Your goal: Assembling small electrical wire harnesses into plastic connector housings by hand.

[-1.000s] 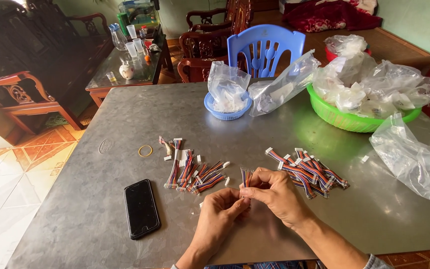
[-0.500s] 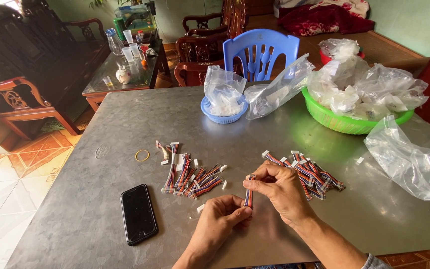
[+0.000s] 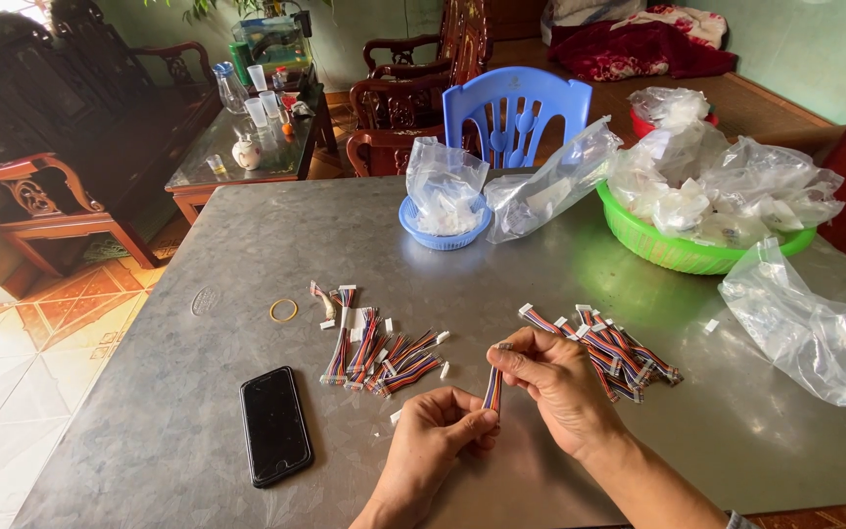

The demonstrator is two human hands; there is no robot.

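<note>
Short multicoloured ribbon cable (image 3: 493, 388) standing near upright above grey metal table (image 3: 198, 431), being pinched at top by right hand (image 3: 560, 387), at bottom by left hand (image 3: 433, 441), both closed.

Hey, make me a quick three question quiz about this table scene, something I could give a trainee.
1. True or false: both the left hand and right hand grip one striped wire bundle.
2. What lies flat left of the left hand? A) black phone B) scissors C) notebook
3. Fill in: the yellow rubber band lies on the ____ table.

Key: 1 true; 2 A; 3 metal
</note>
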